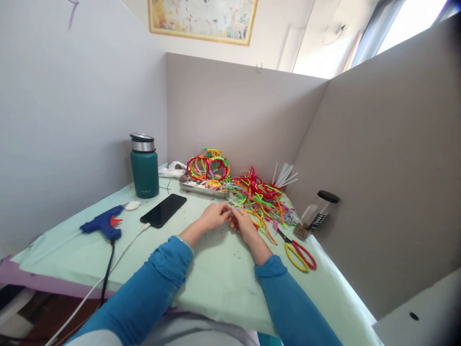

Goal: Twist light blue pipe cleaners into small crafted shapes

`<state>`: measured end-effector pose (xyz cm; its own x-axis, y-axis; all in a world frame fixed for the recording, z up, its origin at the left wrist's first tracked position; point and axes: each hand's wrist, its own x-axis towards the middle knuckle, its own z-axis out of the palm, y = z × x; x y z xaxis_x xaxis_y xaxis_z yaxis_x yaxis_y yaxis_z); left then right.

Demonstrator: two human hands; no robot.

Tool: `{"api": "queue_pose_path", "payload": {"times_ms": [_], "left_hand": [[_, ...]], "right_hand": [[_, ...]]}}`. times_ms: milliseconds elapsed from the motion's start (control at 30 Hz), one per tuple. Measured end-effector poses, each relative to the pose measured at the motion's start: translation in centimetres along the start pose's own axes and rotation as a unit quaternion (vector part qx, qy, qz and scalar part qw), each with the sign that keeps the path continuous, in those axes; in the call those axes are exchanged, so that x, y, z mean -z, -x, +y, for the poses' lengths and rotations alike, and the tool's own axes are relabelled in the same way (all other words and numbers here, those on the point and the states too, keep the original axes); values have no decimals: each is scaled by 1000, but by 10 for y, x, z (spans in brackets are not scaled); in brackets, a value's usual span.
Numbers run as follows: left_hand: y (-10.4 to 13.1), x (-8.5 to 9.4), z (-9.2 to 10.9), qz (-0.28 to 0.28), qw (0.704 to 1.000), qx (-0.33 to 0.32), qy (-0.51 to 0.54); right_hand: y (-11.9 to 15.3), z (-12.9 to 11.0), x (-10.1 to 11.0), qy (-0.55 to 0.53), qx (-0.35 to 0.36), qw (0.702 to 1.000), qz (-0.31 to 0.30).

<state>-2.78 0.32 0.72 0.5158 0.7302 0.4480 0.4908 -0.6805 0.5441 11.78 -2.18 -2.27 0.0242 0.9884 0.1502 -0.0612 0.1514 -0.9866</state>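
Over the middle of the table my left hand [215, 216] and my right hand [243, 224] meet at the fingertips. Both are closed in a pinch. A tiny bluish bit shows between the fingers, too small to name. Just beyond and to the right lies a heap of bright pipe cleaners [254, 190] in red, green, orange and yellow. A few orange and yellow strands reach close to my right hand. Scissors [300, 254] with one yellow and one red handle lie to the right of that hand.
A metal tray [203, 191] of small pieces and coloured rings stands at the back. Leftward are a green bottle [144, 174], a phone [163, 210] with a white cable, and a blue glue gun [104, 222]. A clear jar [317, 215] stands right, by the partition.
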Motion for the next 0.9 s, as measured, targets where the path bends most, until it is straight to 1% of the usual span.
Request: {"api": "queue_pose_path", "payload": {"times_ms": [267,400,667,900], "left_hand": [[0,-1,-1,2,1000,4,-14],[-1,-1,-1,-2,1000,0,-13],[0,2,2,-2,1000,12,-20],[0,3,3,-1,1000,14,-12]], "right_hand": [[2,-4,-2,12,-7,1000,-2],[2,-3,-2,17,-1,1000,-1],[2,-4,-3,11,6,1000,3],[1,-2,-1,14,12,1000,-14]]}}
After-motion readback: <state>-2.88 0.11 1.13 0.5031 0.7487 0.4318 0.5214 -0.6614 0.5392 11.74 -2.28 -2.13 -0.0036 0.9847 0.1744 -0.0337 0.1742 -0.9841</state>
